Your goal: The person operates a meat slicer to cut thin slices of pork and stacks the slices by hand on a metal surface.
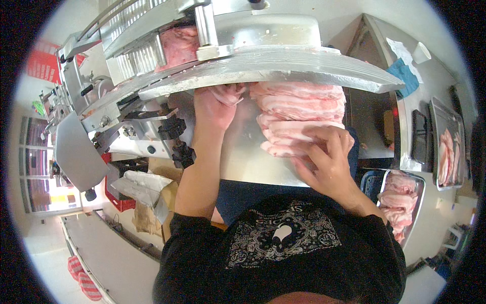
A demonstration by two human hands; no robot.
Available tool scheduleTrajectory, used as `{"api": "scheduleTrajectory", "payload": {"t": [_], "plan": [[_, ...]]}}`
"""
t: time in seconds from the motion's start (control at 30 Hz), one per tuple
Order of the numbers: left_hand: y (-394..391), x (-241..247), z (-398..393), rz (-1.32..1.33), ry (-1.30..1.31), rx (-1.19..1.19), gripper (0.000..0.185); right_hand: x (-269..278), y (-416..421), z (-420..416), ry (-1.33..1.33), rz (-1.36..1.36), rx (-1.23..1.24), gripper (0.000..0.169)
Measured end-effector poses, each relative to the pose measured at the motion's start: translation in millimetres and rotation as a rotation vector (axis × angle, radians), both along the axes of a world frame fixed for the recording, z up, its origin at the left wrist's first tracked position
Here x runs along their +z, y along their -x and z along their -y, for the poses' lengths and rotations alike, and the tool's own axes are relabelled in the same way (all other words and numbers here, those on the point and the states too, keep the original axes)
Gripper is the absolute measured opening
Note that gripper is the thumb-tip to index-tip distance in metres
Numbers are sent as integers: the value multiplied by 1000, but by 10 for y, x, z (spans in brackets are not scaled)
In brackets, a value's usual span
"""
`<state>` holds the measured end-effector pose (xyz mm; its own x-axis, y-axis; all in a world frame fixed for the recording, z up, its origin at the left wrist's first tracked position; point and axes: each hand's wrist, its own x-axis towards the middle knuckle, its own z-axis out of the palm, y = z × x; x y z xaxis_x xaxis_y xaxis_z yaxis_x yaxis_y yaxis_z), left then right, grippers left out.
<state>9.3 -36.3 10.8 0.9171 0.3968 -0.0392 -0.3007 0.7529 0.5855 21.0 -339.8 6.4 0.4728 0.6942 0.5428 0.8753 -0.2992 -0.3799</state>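
Observation:
A meat slicer [273,66] with a broad metal plate stands across the front of me. Under its lower edge reaches my left hand [218,108], with a pale pink slice of meat [228,93] in its fingers. The plate hides part of that hand. To its right, a row of fatty, overlapping meat slices [300,102] lies on a metal tray surface [250,159]. My right hand [330,155] grips the near right end of these slices, fingers bent over the top and thumb low at the front edge. A larger piece of raw meat [178,47] sits in the slicer's carriage.
Black knobs [176,138] jut out beside my left forearm. At right, a metal tray [412,224] holds more meat slices, and another tray [448,152] rests on the counter. A blue cloth [404,78] and a white cup [421,53] are farther back. Crumpled paper [142,186] lies at left.

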Motion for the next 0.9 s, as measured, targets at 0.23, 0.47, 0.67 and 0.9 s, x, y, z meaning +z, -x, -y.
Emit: {"api": "scheduleTrajectory", "payload": {"t": [0.23, 0.47, 0.67, 0.9], "plan": [[148, 53, -98, 73, 196, -108, 32, 14, 27, 8, 8, -7, -14, 32], [125, -45, -118, 31, 221, -43, 26, 14, 41, 8, 1, -11, -32, 32], [127, -218, -274, 72, 76, 99, 25, 17, 36, -2, -6, 1, -14, 33], [38, 12, -169, 324, 78, 60, 27, 7, 24, -13, -6, 10, -27, 33]]}}
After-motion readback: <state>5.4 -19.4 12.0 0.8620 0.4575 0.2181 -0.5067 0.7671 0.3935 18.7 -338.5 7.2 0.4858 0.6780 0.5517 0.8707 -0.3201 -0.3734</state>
